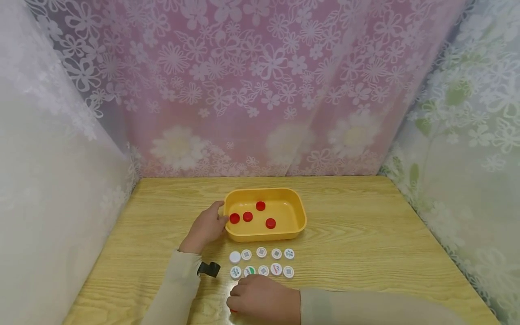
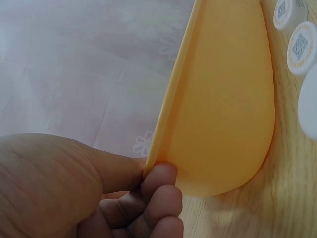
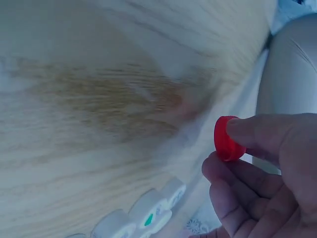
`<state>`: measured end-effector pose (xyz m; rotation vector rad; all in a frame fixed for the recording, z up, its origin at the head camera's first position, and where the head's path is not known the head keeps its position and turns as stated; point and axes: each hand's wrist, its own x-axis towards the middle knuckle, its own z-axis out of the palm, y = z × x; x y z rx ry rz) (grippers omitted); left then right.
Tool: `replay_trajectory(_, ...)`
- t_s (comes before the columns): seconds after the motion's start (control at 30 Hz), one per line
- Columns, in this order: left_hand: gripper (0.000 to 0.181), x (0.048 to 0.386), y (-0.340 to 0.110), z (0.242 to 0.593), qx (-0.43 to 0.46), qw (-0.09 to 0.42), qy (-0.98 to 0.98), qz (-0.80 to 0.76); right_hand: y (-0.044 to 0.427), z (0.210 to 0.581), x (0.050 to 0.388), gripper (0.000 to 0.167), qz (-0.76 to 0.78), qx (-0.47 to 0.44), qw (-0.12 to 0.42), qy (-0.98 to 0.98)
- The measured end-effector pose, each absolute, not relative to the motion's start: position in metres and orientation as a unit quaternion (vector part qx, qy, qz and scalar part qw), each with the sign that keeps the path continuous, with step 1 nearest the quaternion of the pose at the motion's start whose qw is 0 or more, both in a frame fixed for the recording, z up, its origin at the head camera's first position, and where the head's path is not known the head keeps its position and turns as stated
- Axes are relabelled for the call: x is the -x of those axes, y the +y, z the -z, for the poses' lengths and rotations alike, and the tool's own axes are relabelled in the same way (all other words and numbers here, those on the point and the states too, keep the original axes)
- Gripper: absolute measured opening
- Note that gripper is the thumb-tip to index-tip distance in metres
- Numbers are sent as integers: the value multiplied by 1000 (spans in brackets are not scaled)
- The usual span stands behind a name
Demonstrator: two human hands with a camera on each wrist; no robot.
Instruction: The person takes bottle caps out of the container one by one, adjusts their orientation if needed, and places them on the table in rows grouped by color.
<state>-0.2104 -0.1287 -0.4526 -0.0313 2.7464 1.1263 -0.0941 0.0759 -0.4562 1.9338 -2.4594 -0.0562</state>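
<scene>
My left hand (image 1: pixel 206 226) pinches the left rim of a yellow plastic basin (image 1: pixel 264 237) between thumb and fingers; the left wrist view shows the thumb on the rim's top side and the fingertips (image 2: pixel 162 179) against the outer wall. Several red bottle caps (image 1: pixel 270 223) lie spread on the basin's floor. Near the front of the table, my right hand (image 1: pixel 264 295) pinches another red bottle cap (image 3: pixel 229 139) between thumb and index finger, tilted on its side. In the head view only a sliver of that cap shows below the hand.
Two rows of white bottle caps (image 1: pixel 276 269), some printed with codes or lettering, lie on the wooden table (image 1: pixel 357 253) between the basin and my right hand. A black band (image 1: pixel 209 269) sits by my left wrist. Flowered curtains (image 1: pixel 260 90) enclose the table's back and sides.
</scene>
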Motion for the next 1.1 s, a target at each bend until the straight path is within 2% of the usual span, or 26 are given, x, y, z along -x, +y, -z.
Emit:
replay_trajectory(0.23,60,210,-128,452,12,88,922,-377,72,464,90,10,54,-600,-27,-798)
replay_trajectory(0.47,60,209,-129,454,14,86,918,-386,72,462,91,12,77,-570,30,-818)
replay_trajectory(0.67,60,210,-129,454,13,83,919,-385,71,465,93,20,70,-549,66,-830)
replay_trajectory(0.93,61,211,-130,456,16,85,918,-387,75,463,101,12,83,-553,69,-826)
replay_trajectory(1.1,60,211,-130,455,15,85,918,-388,84,436,121,7,23,-528,70,-846)
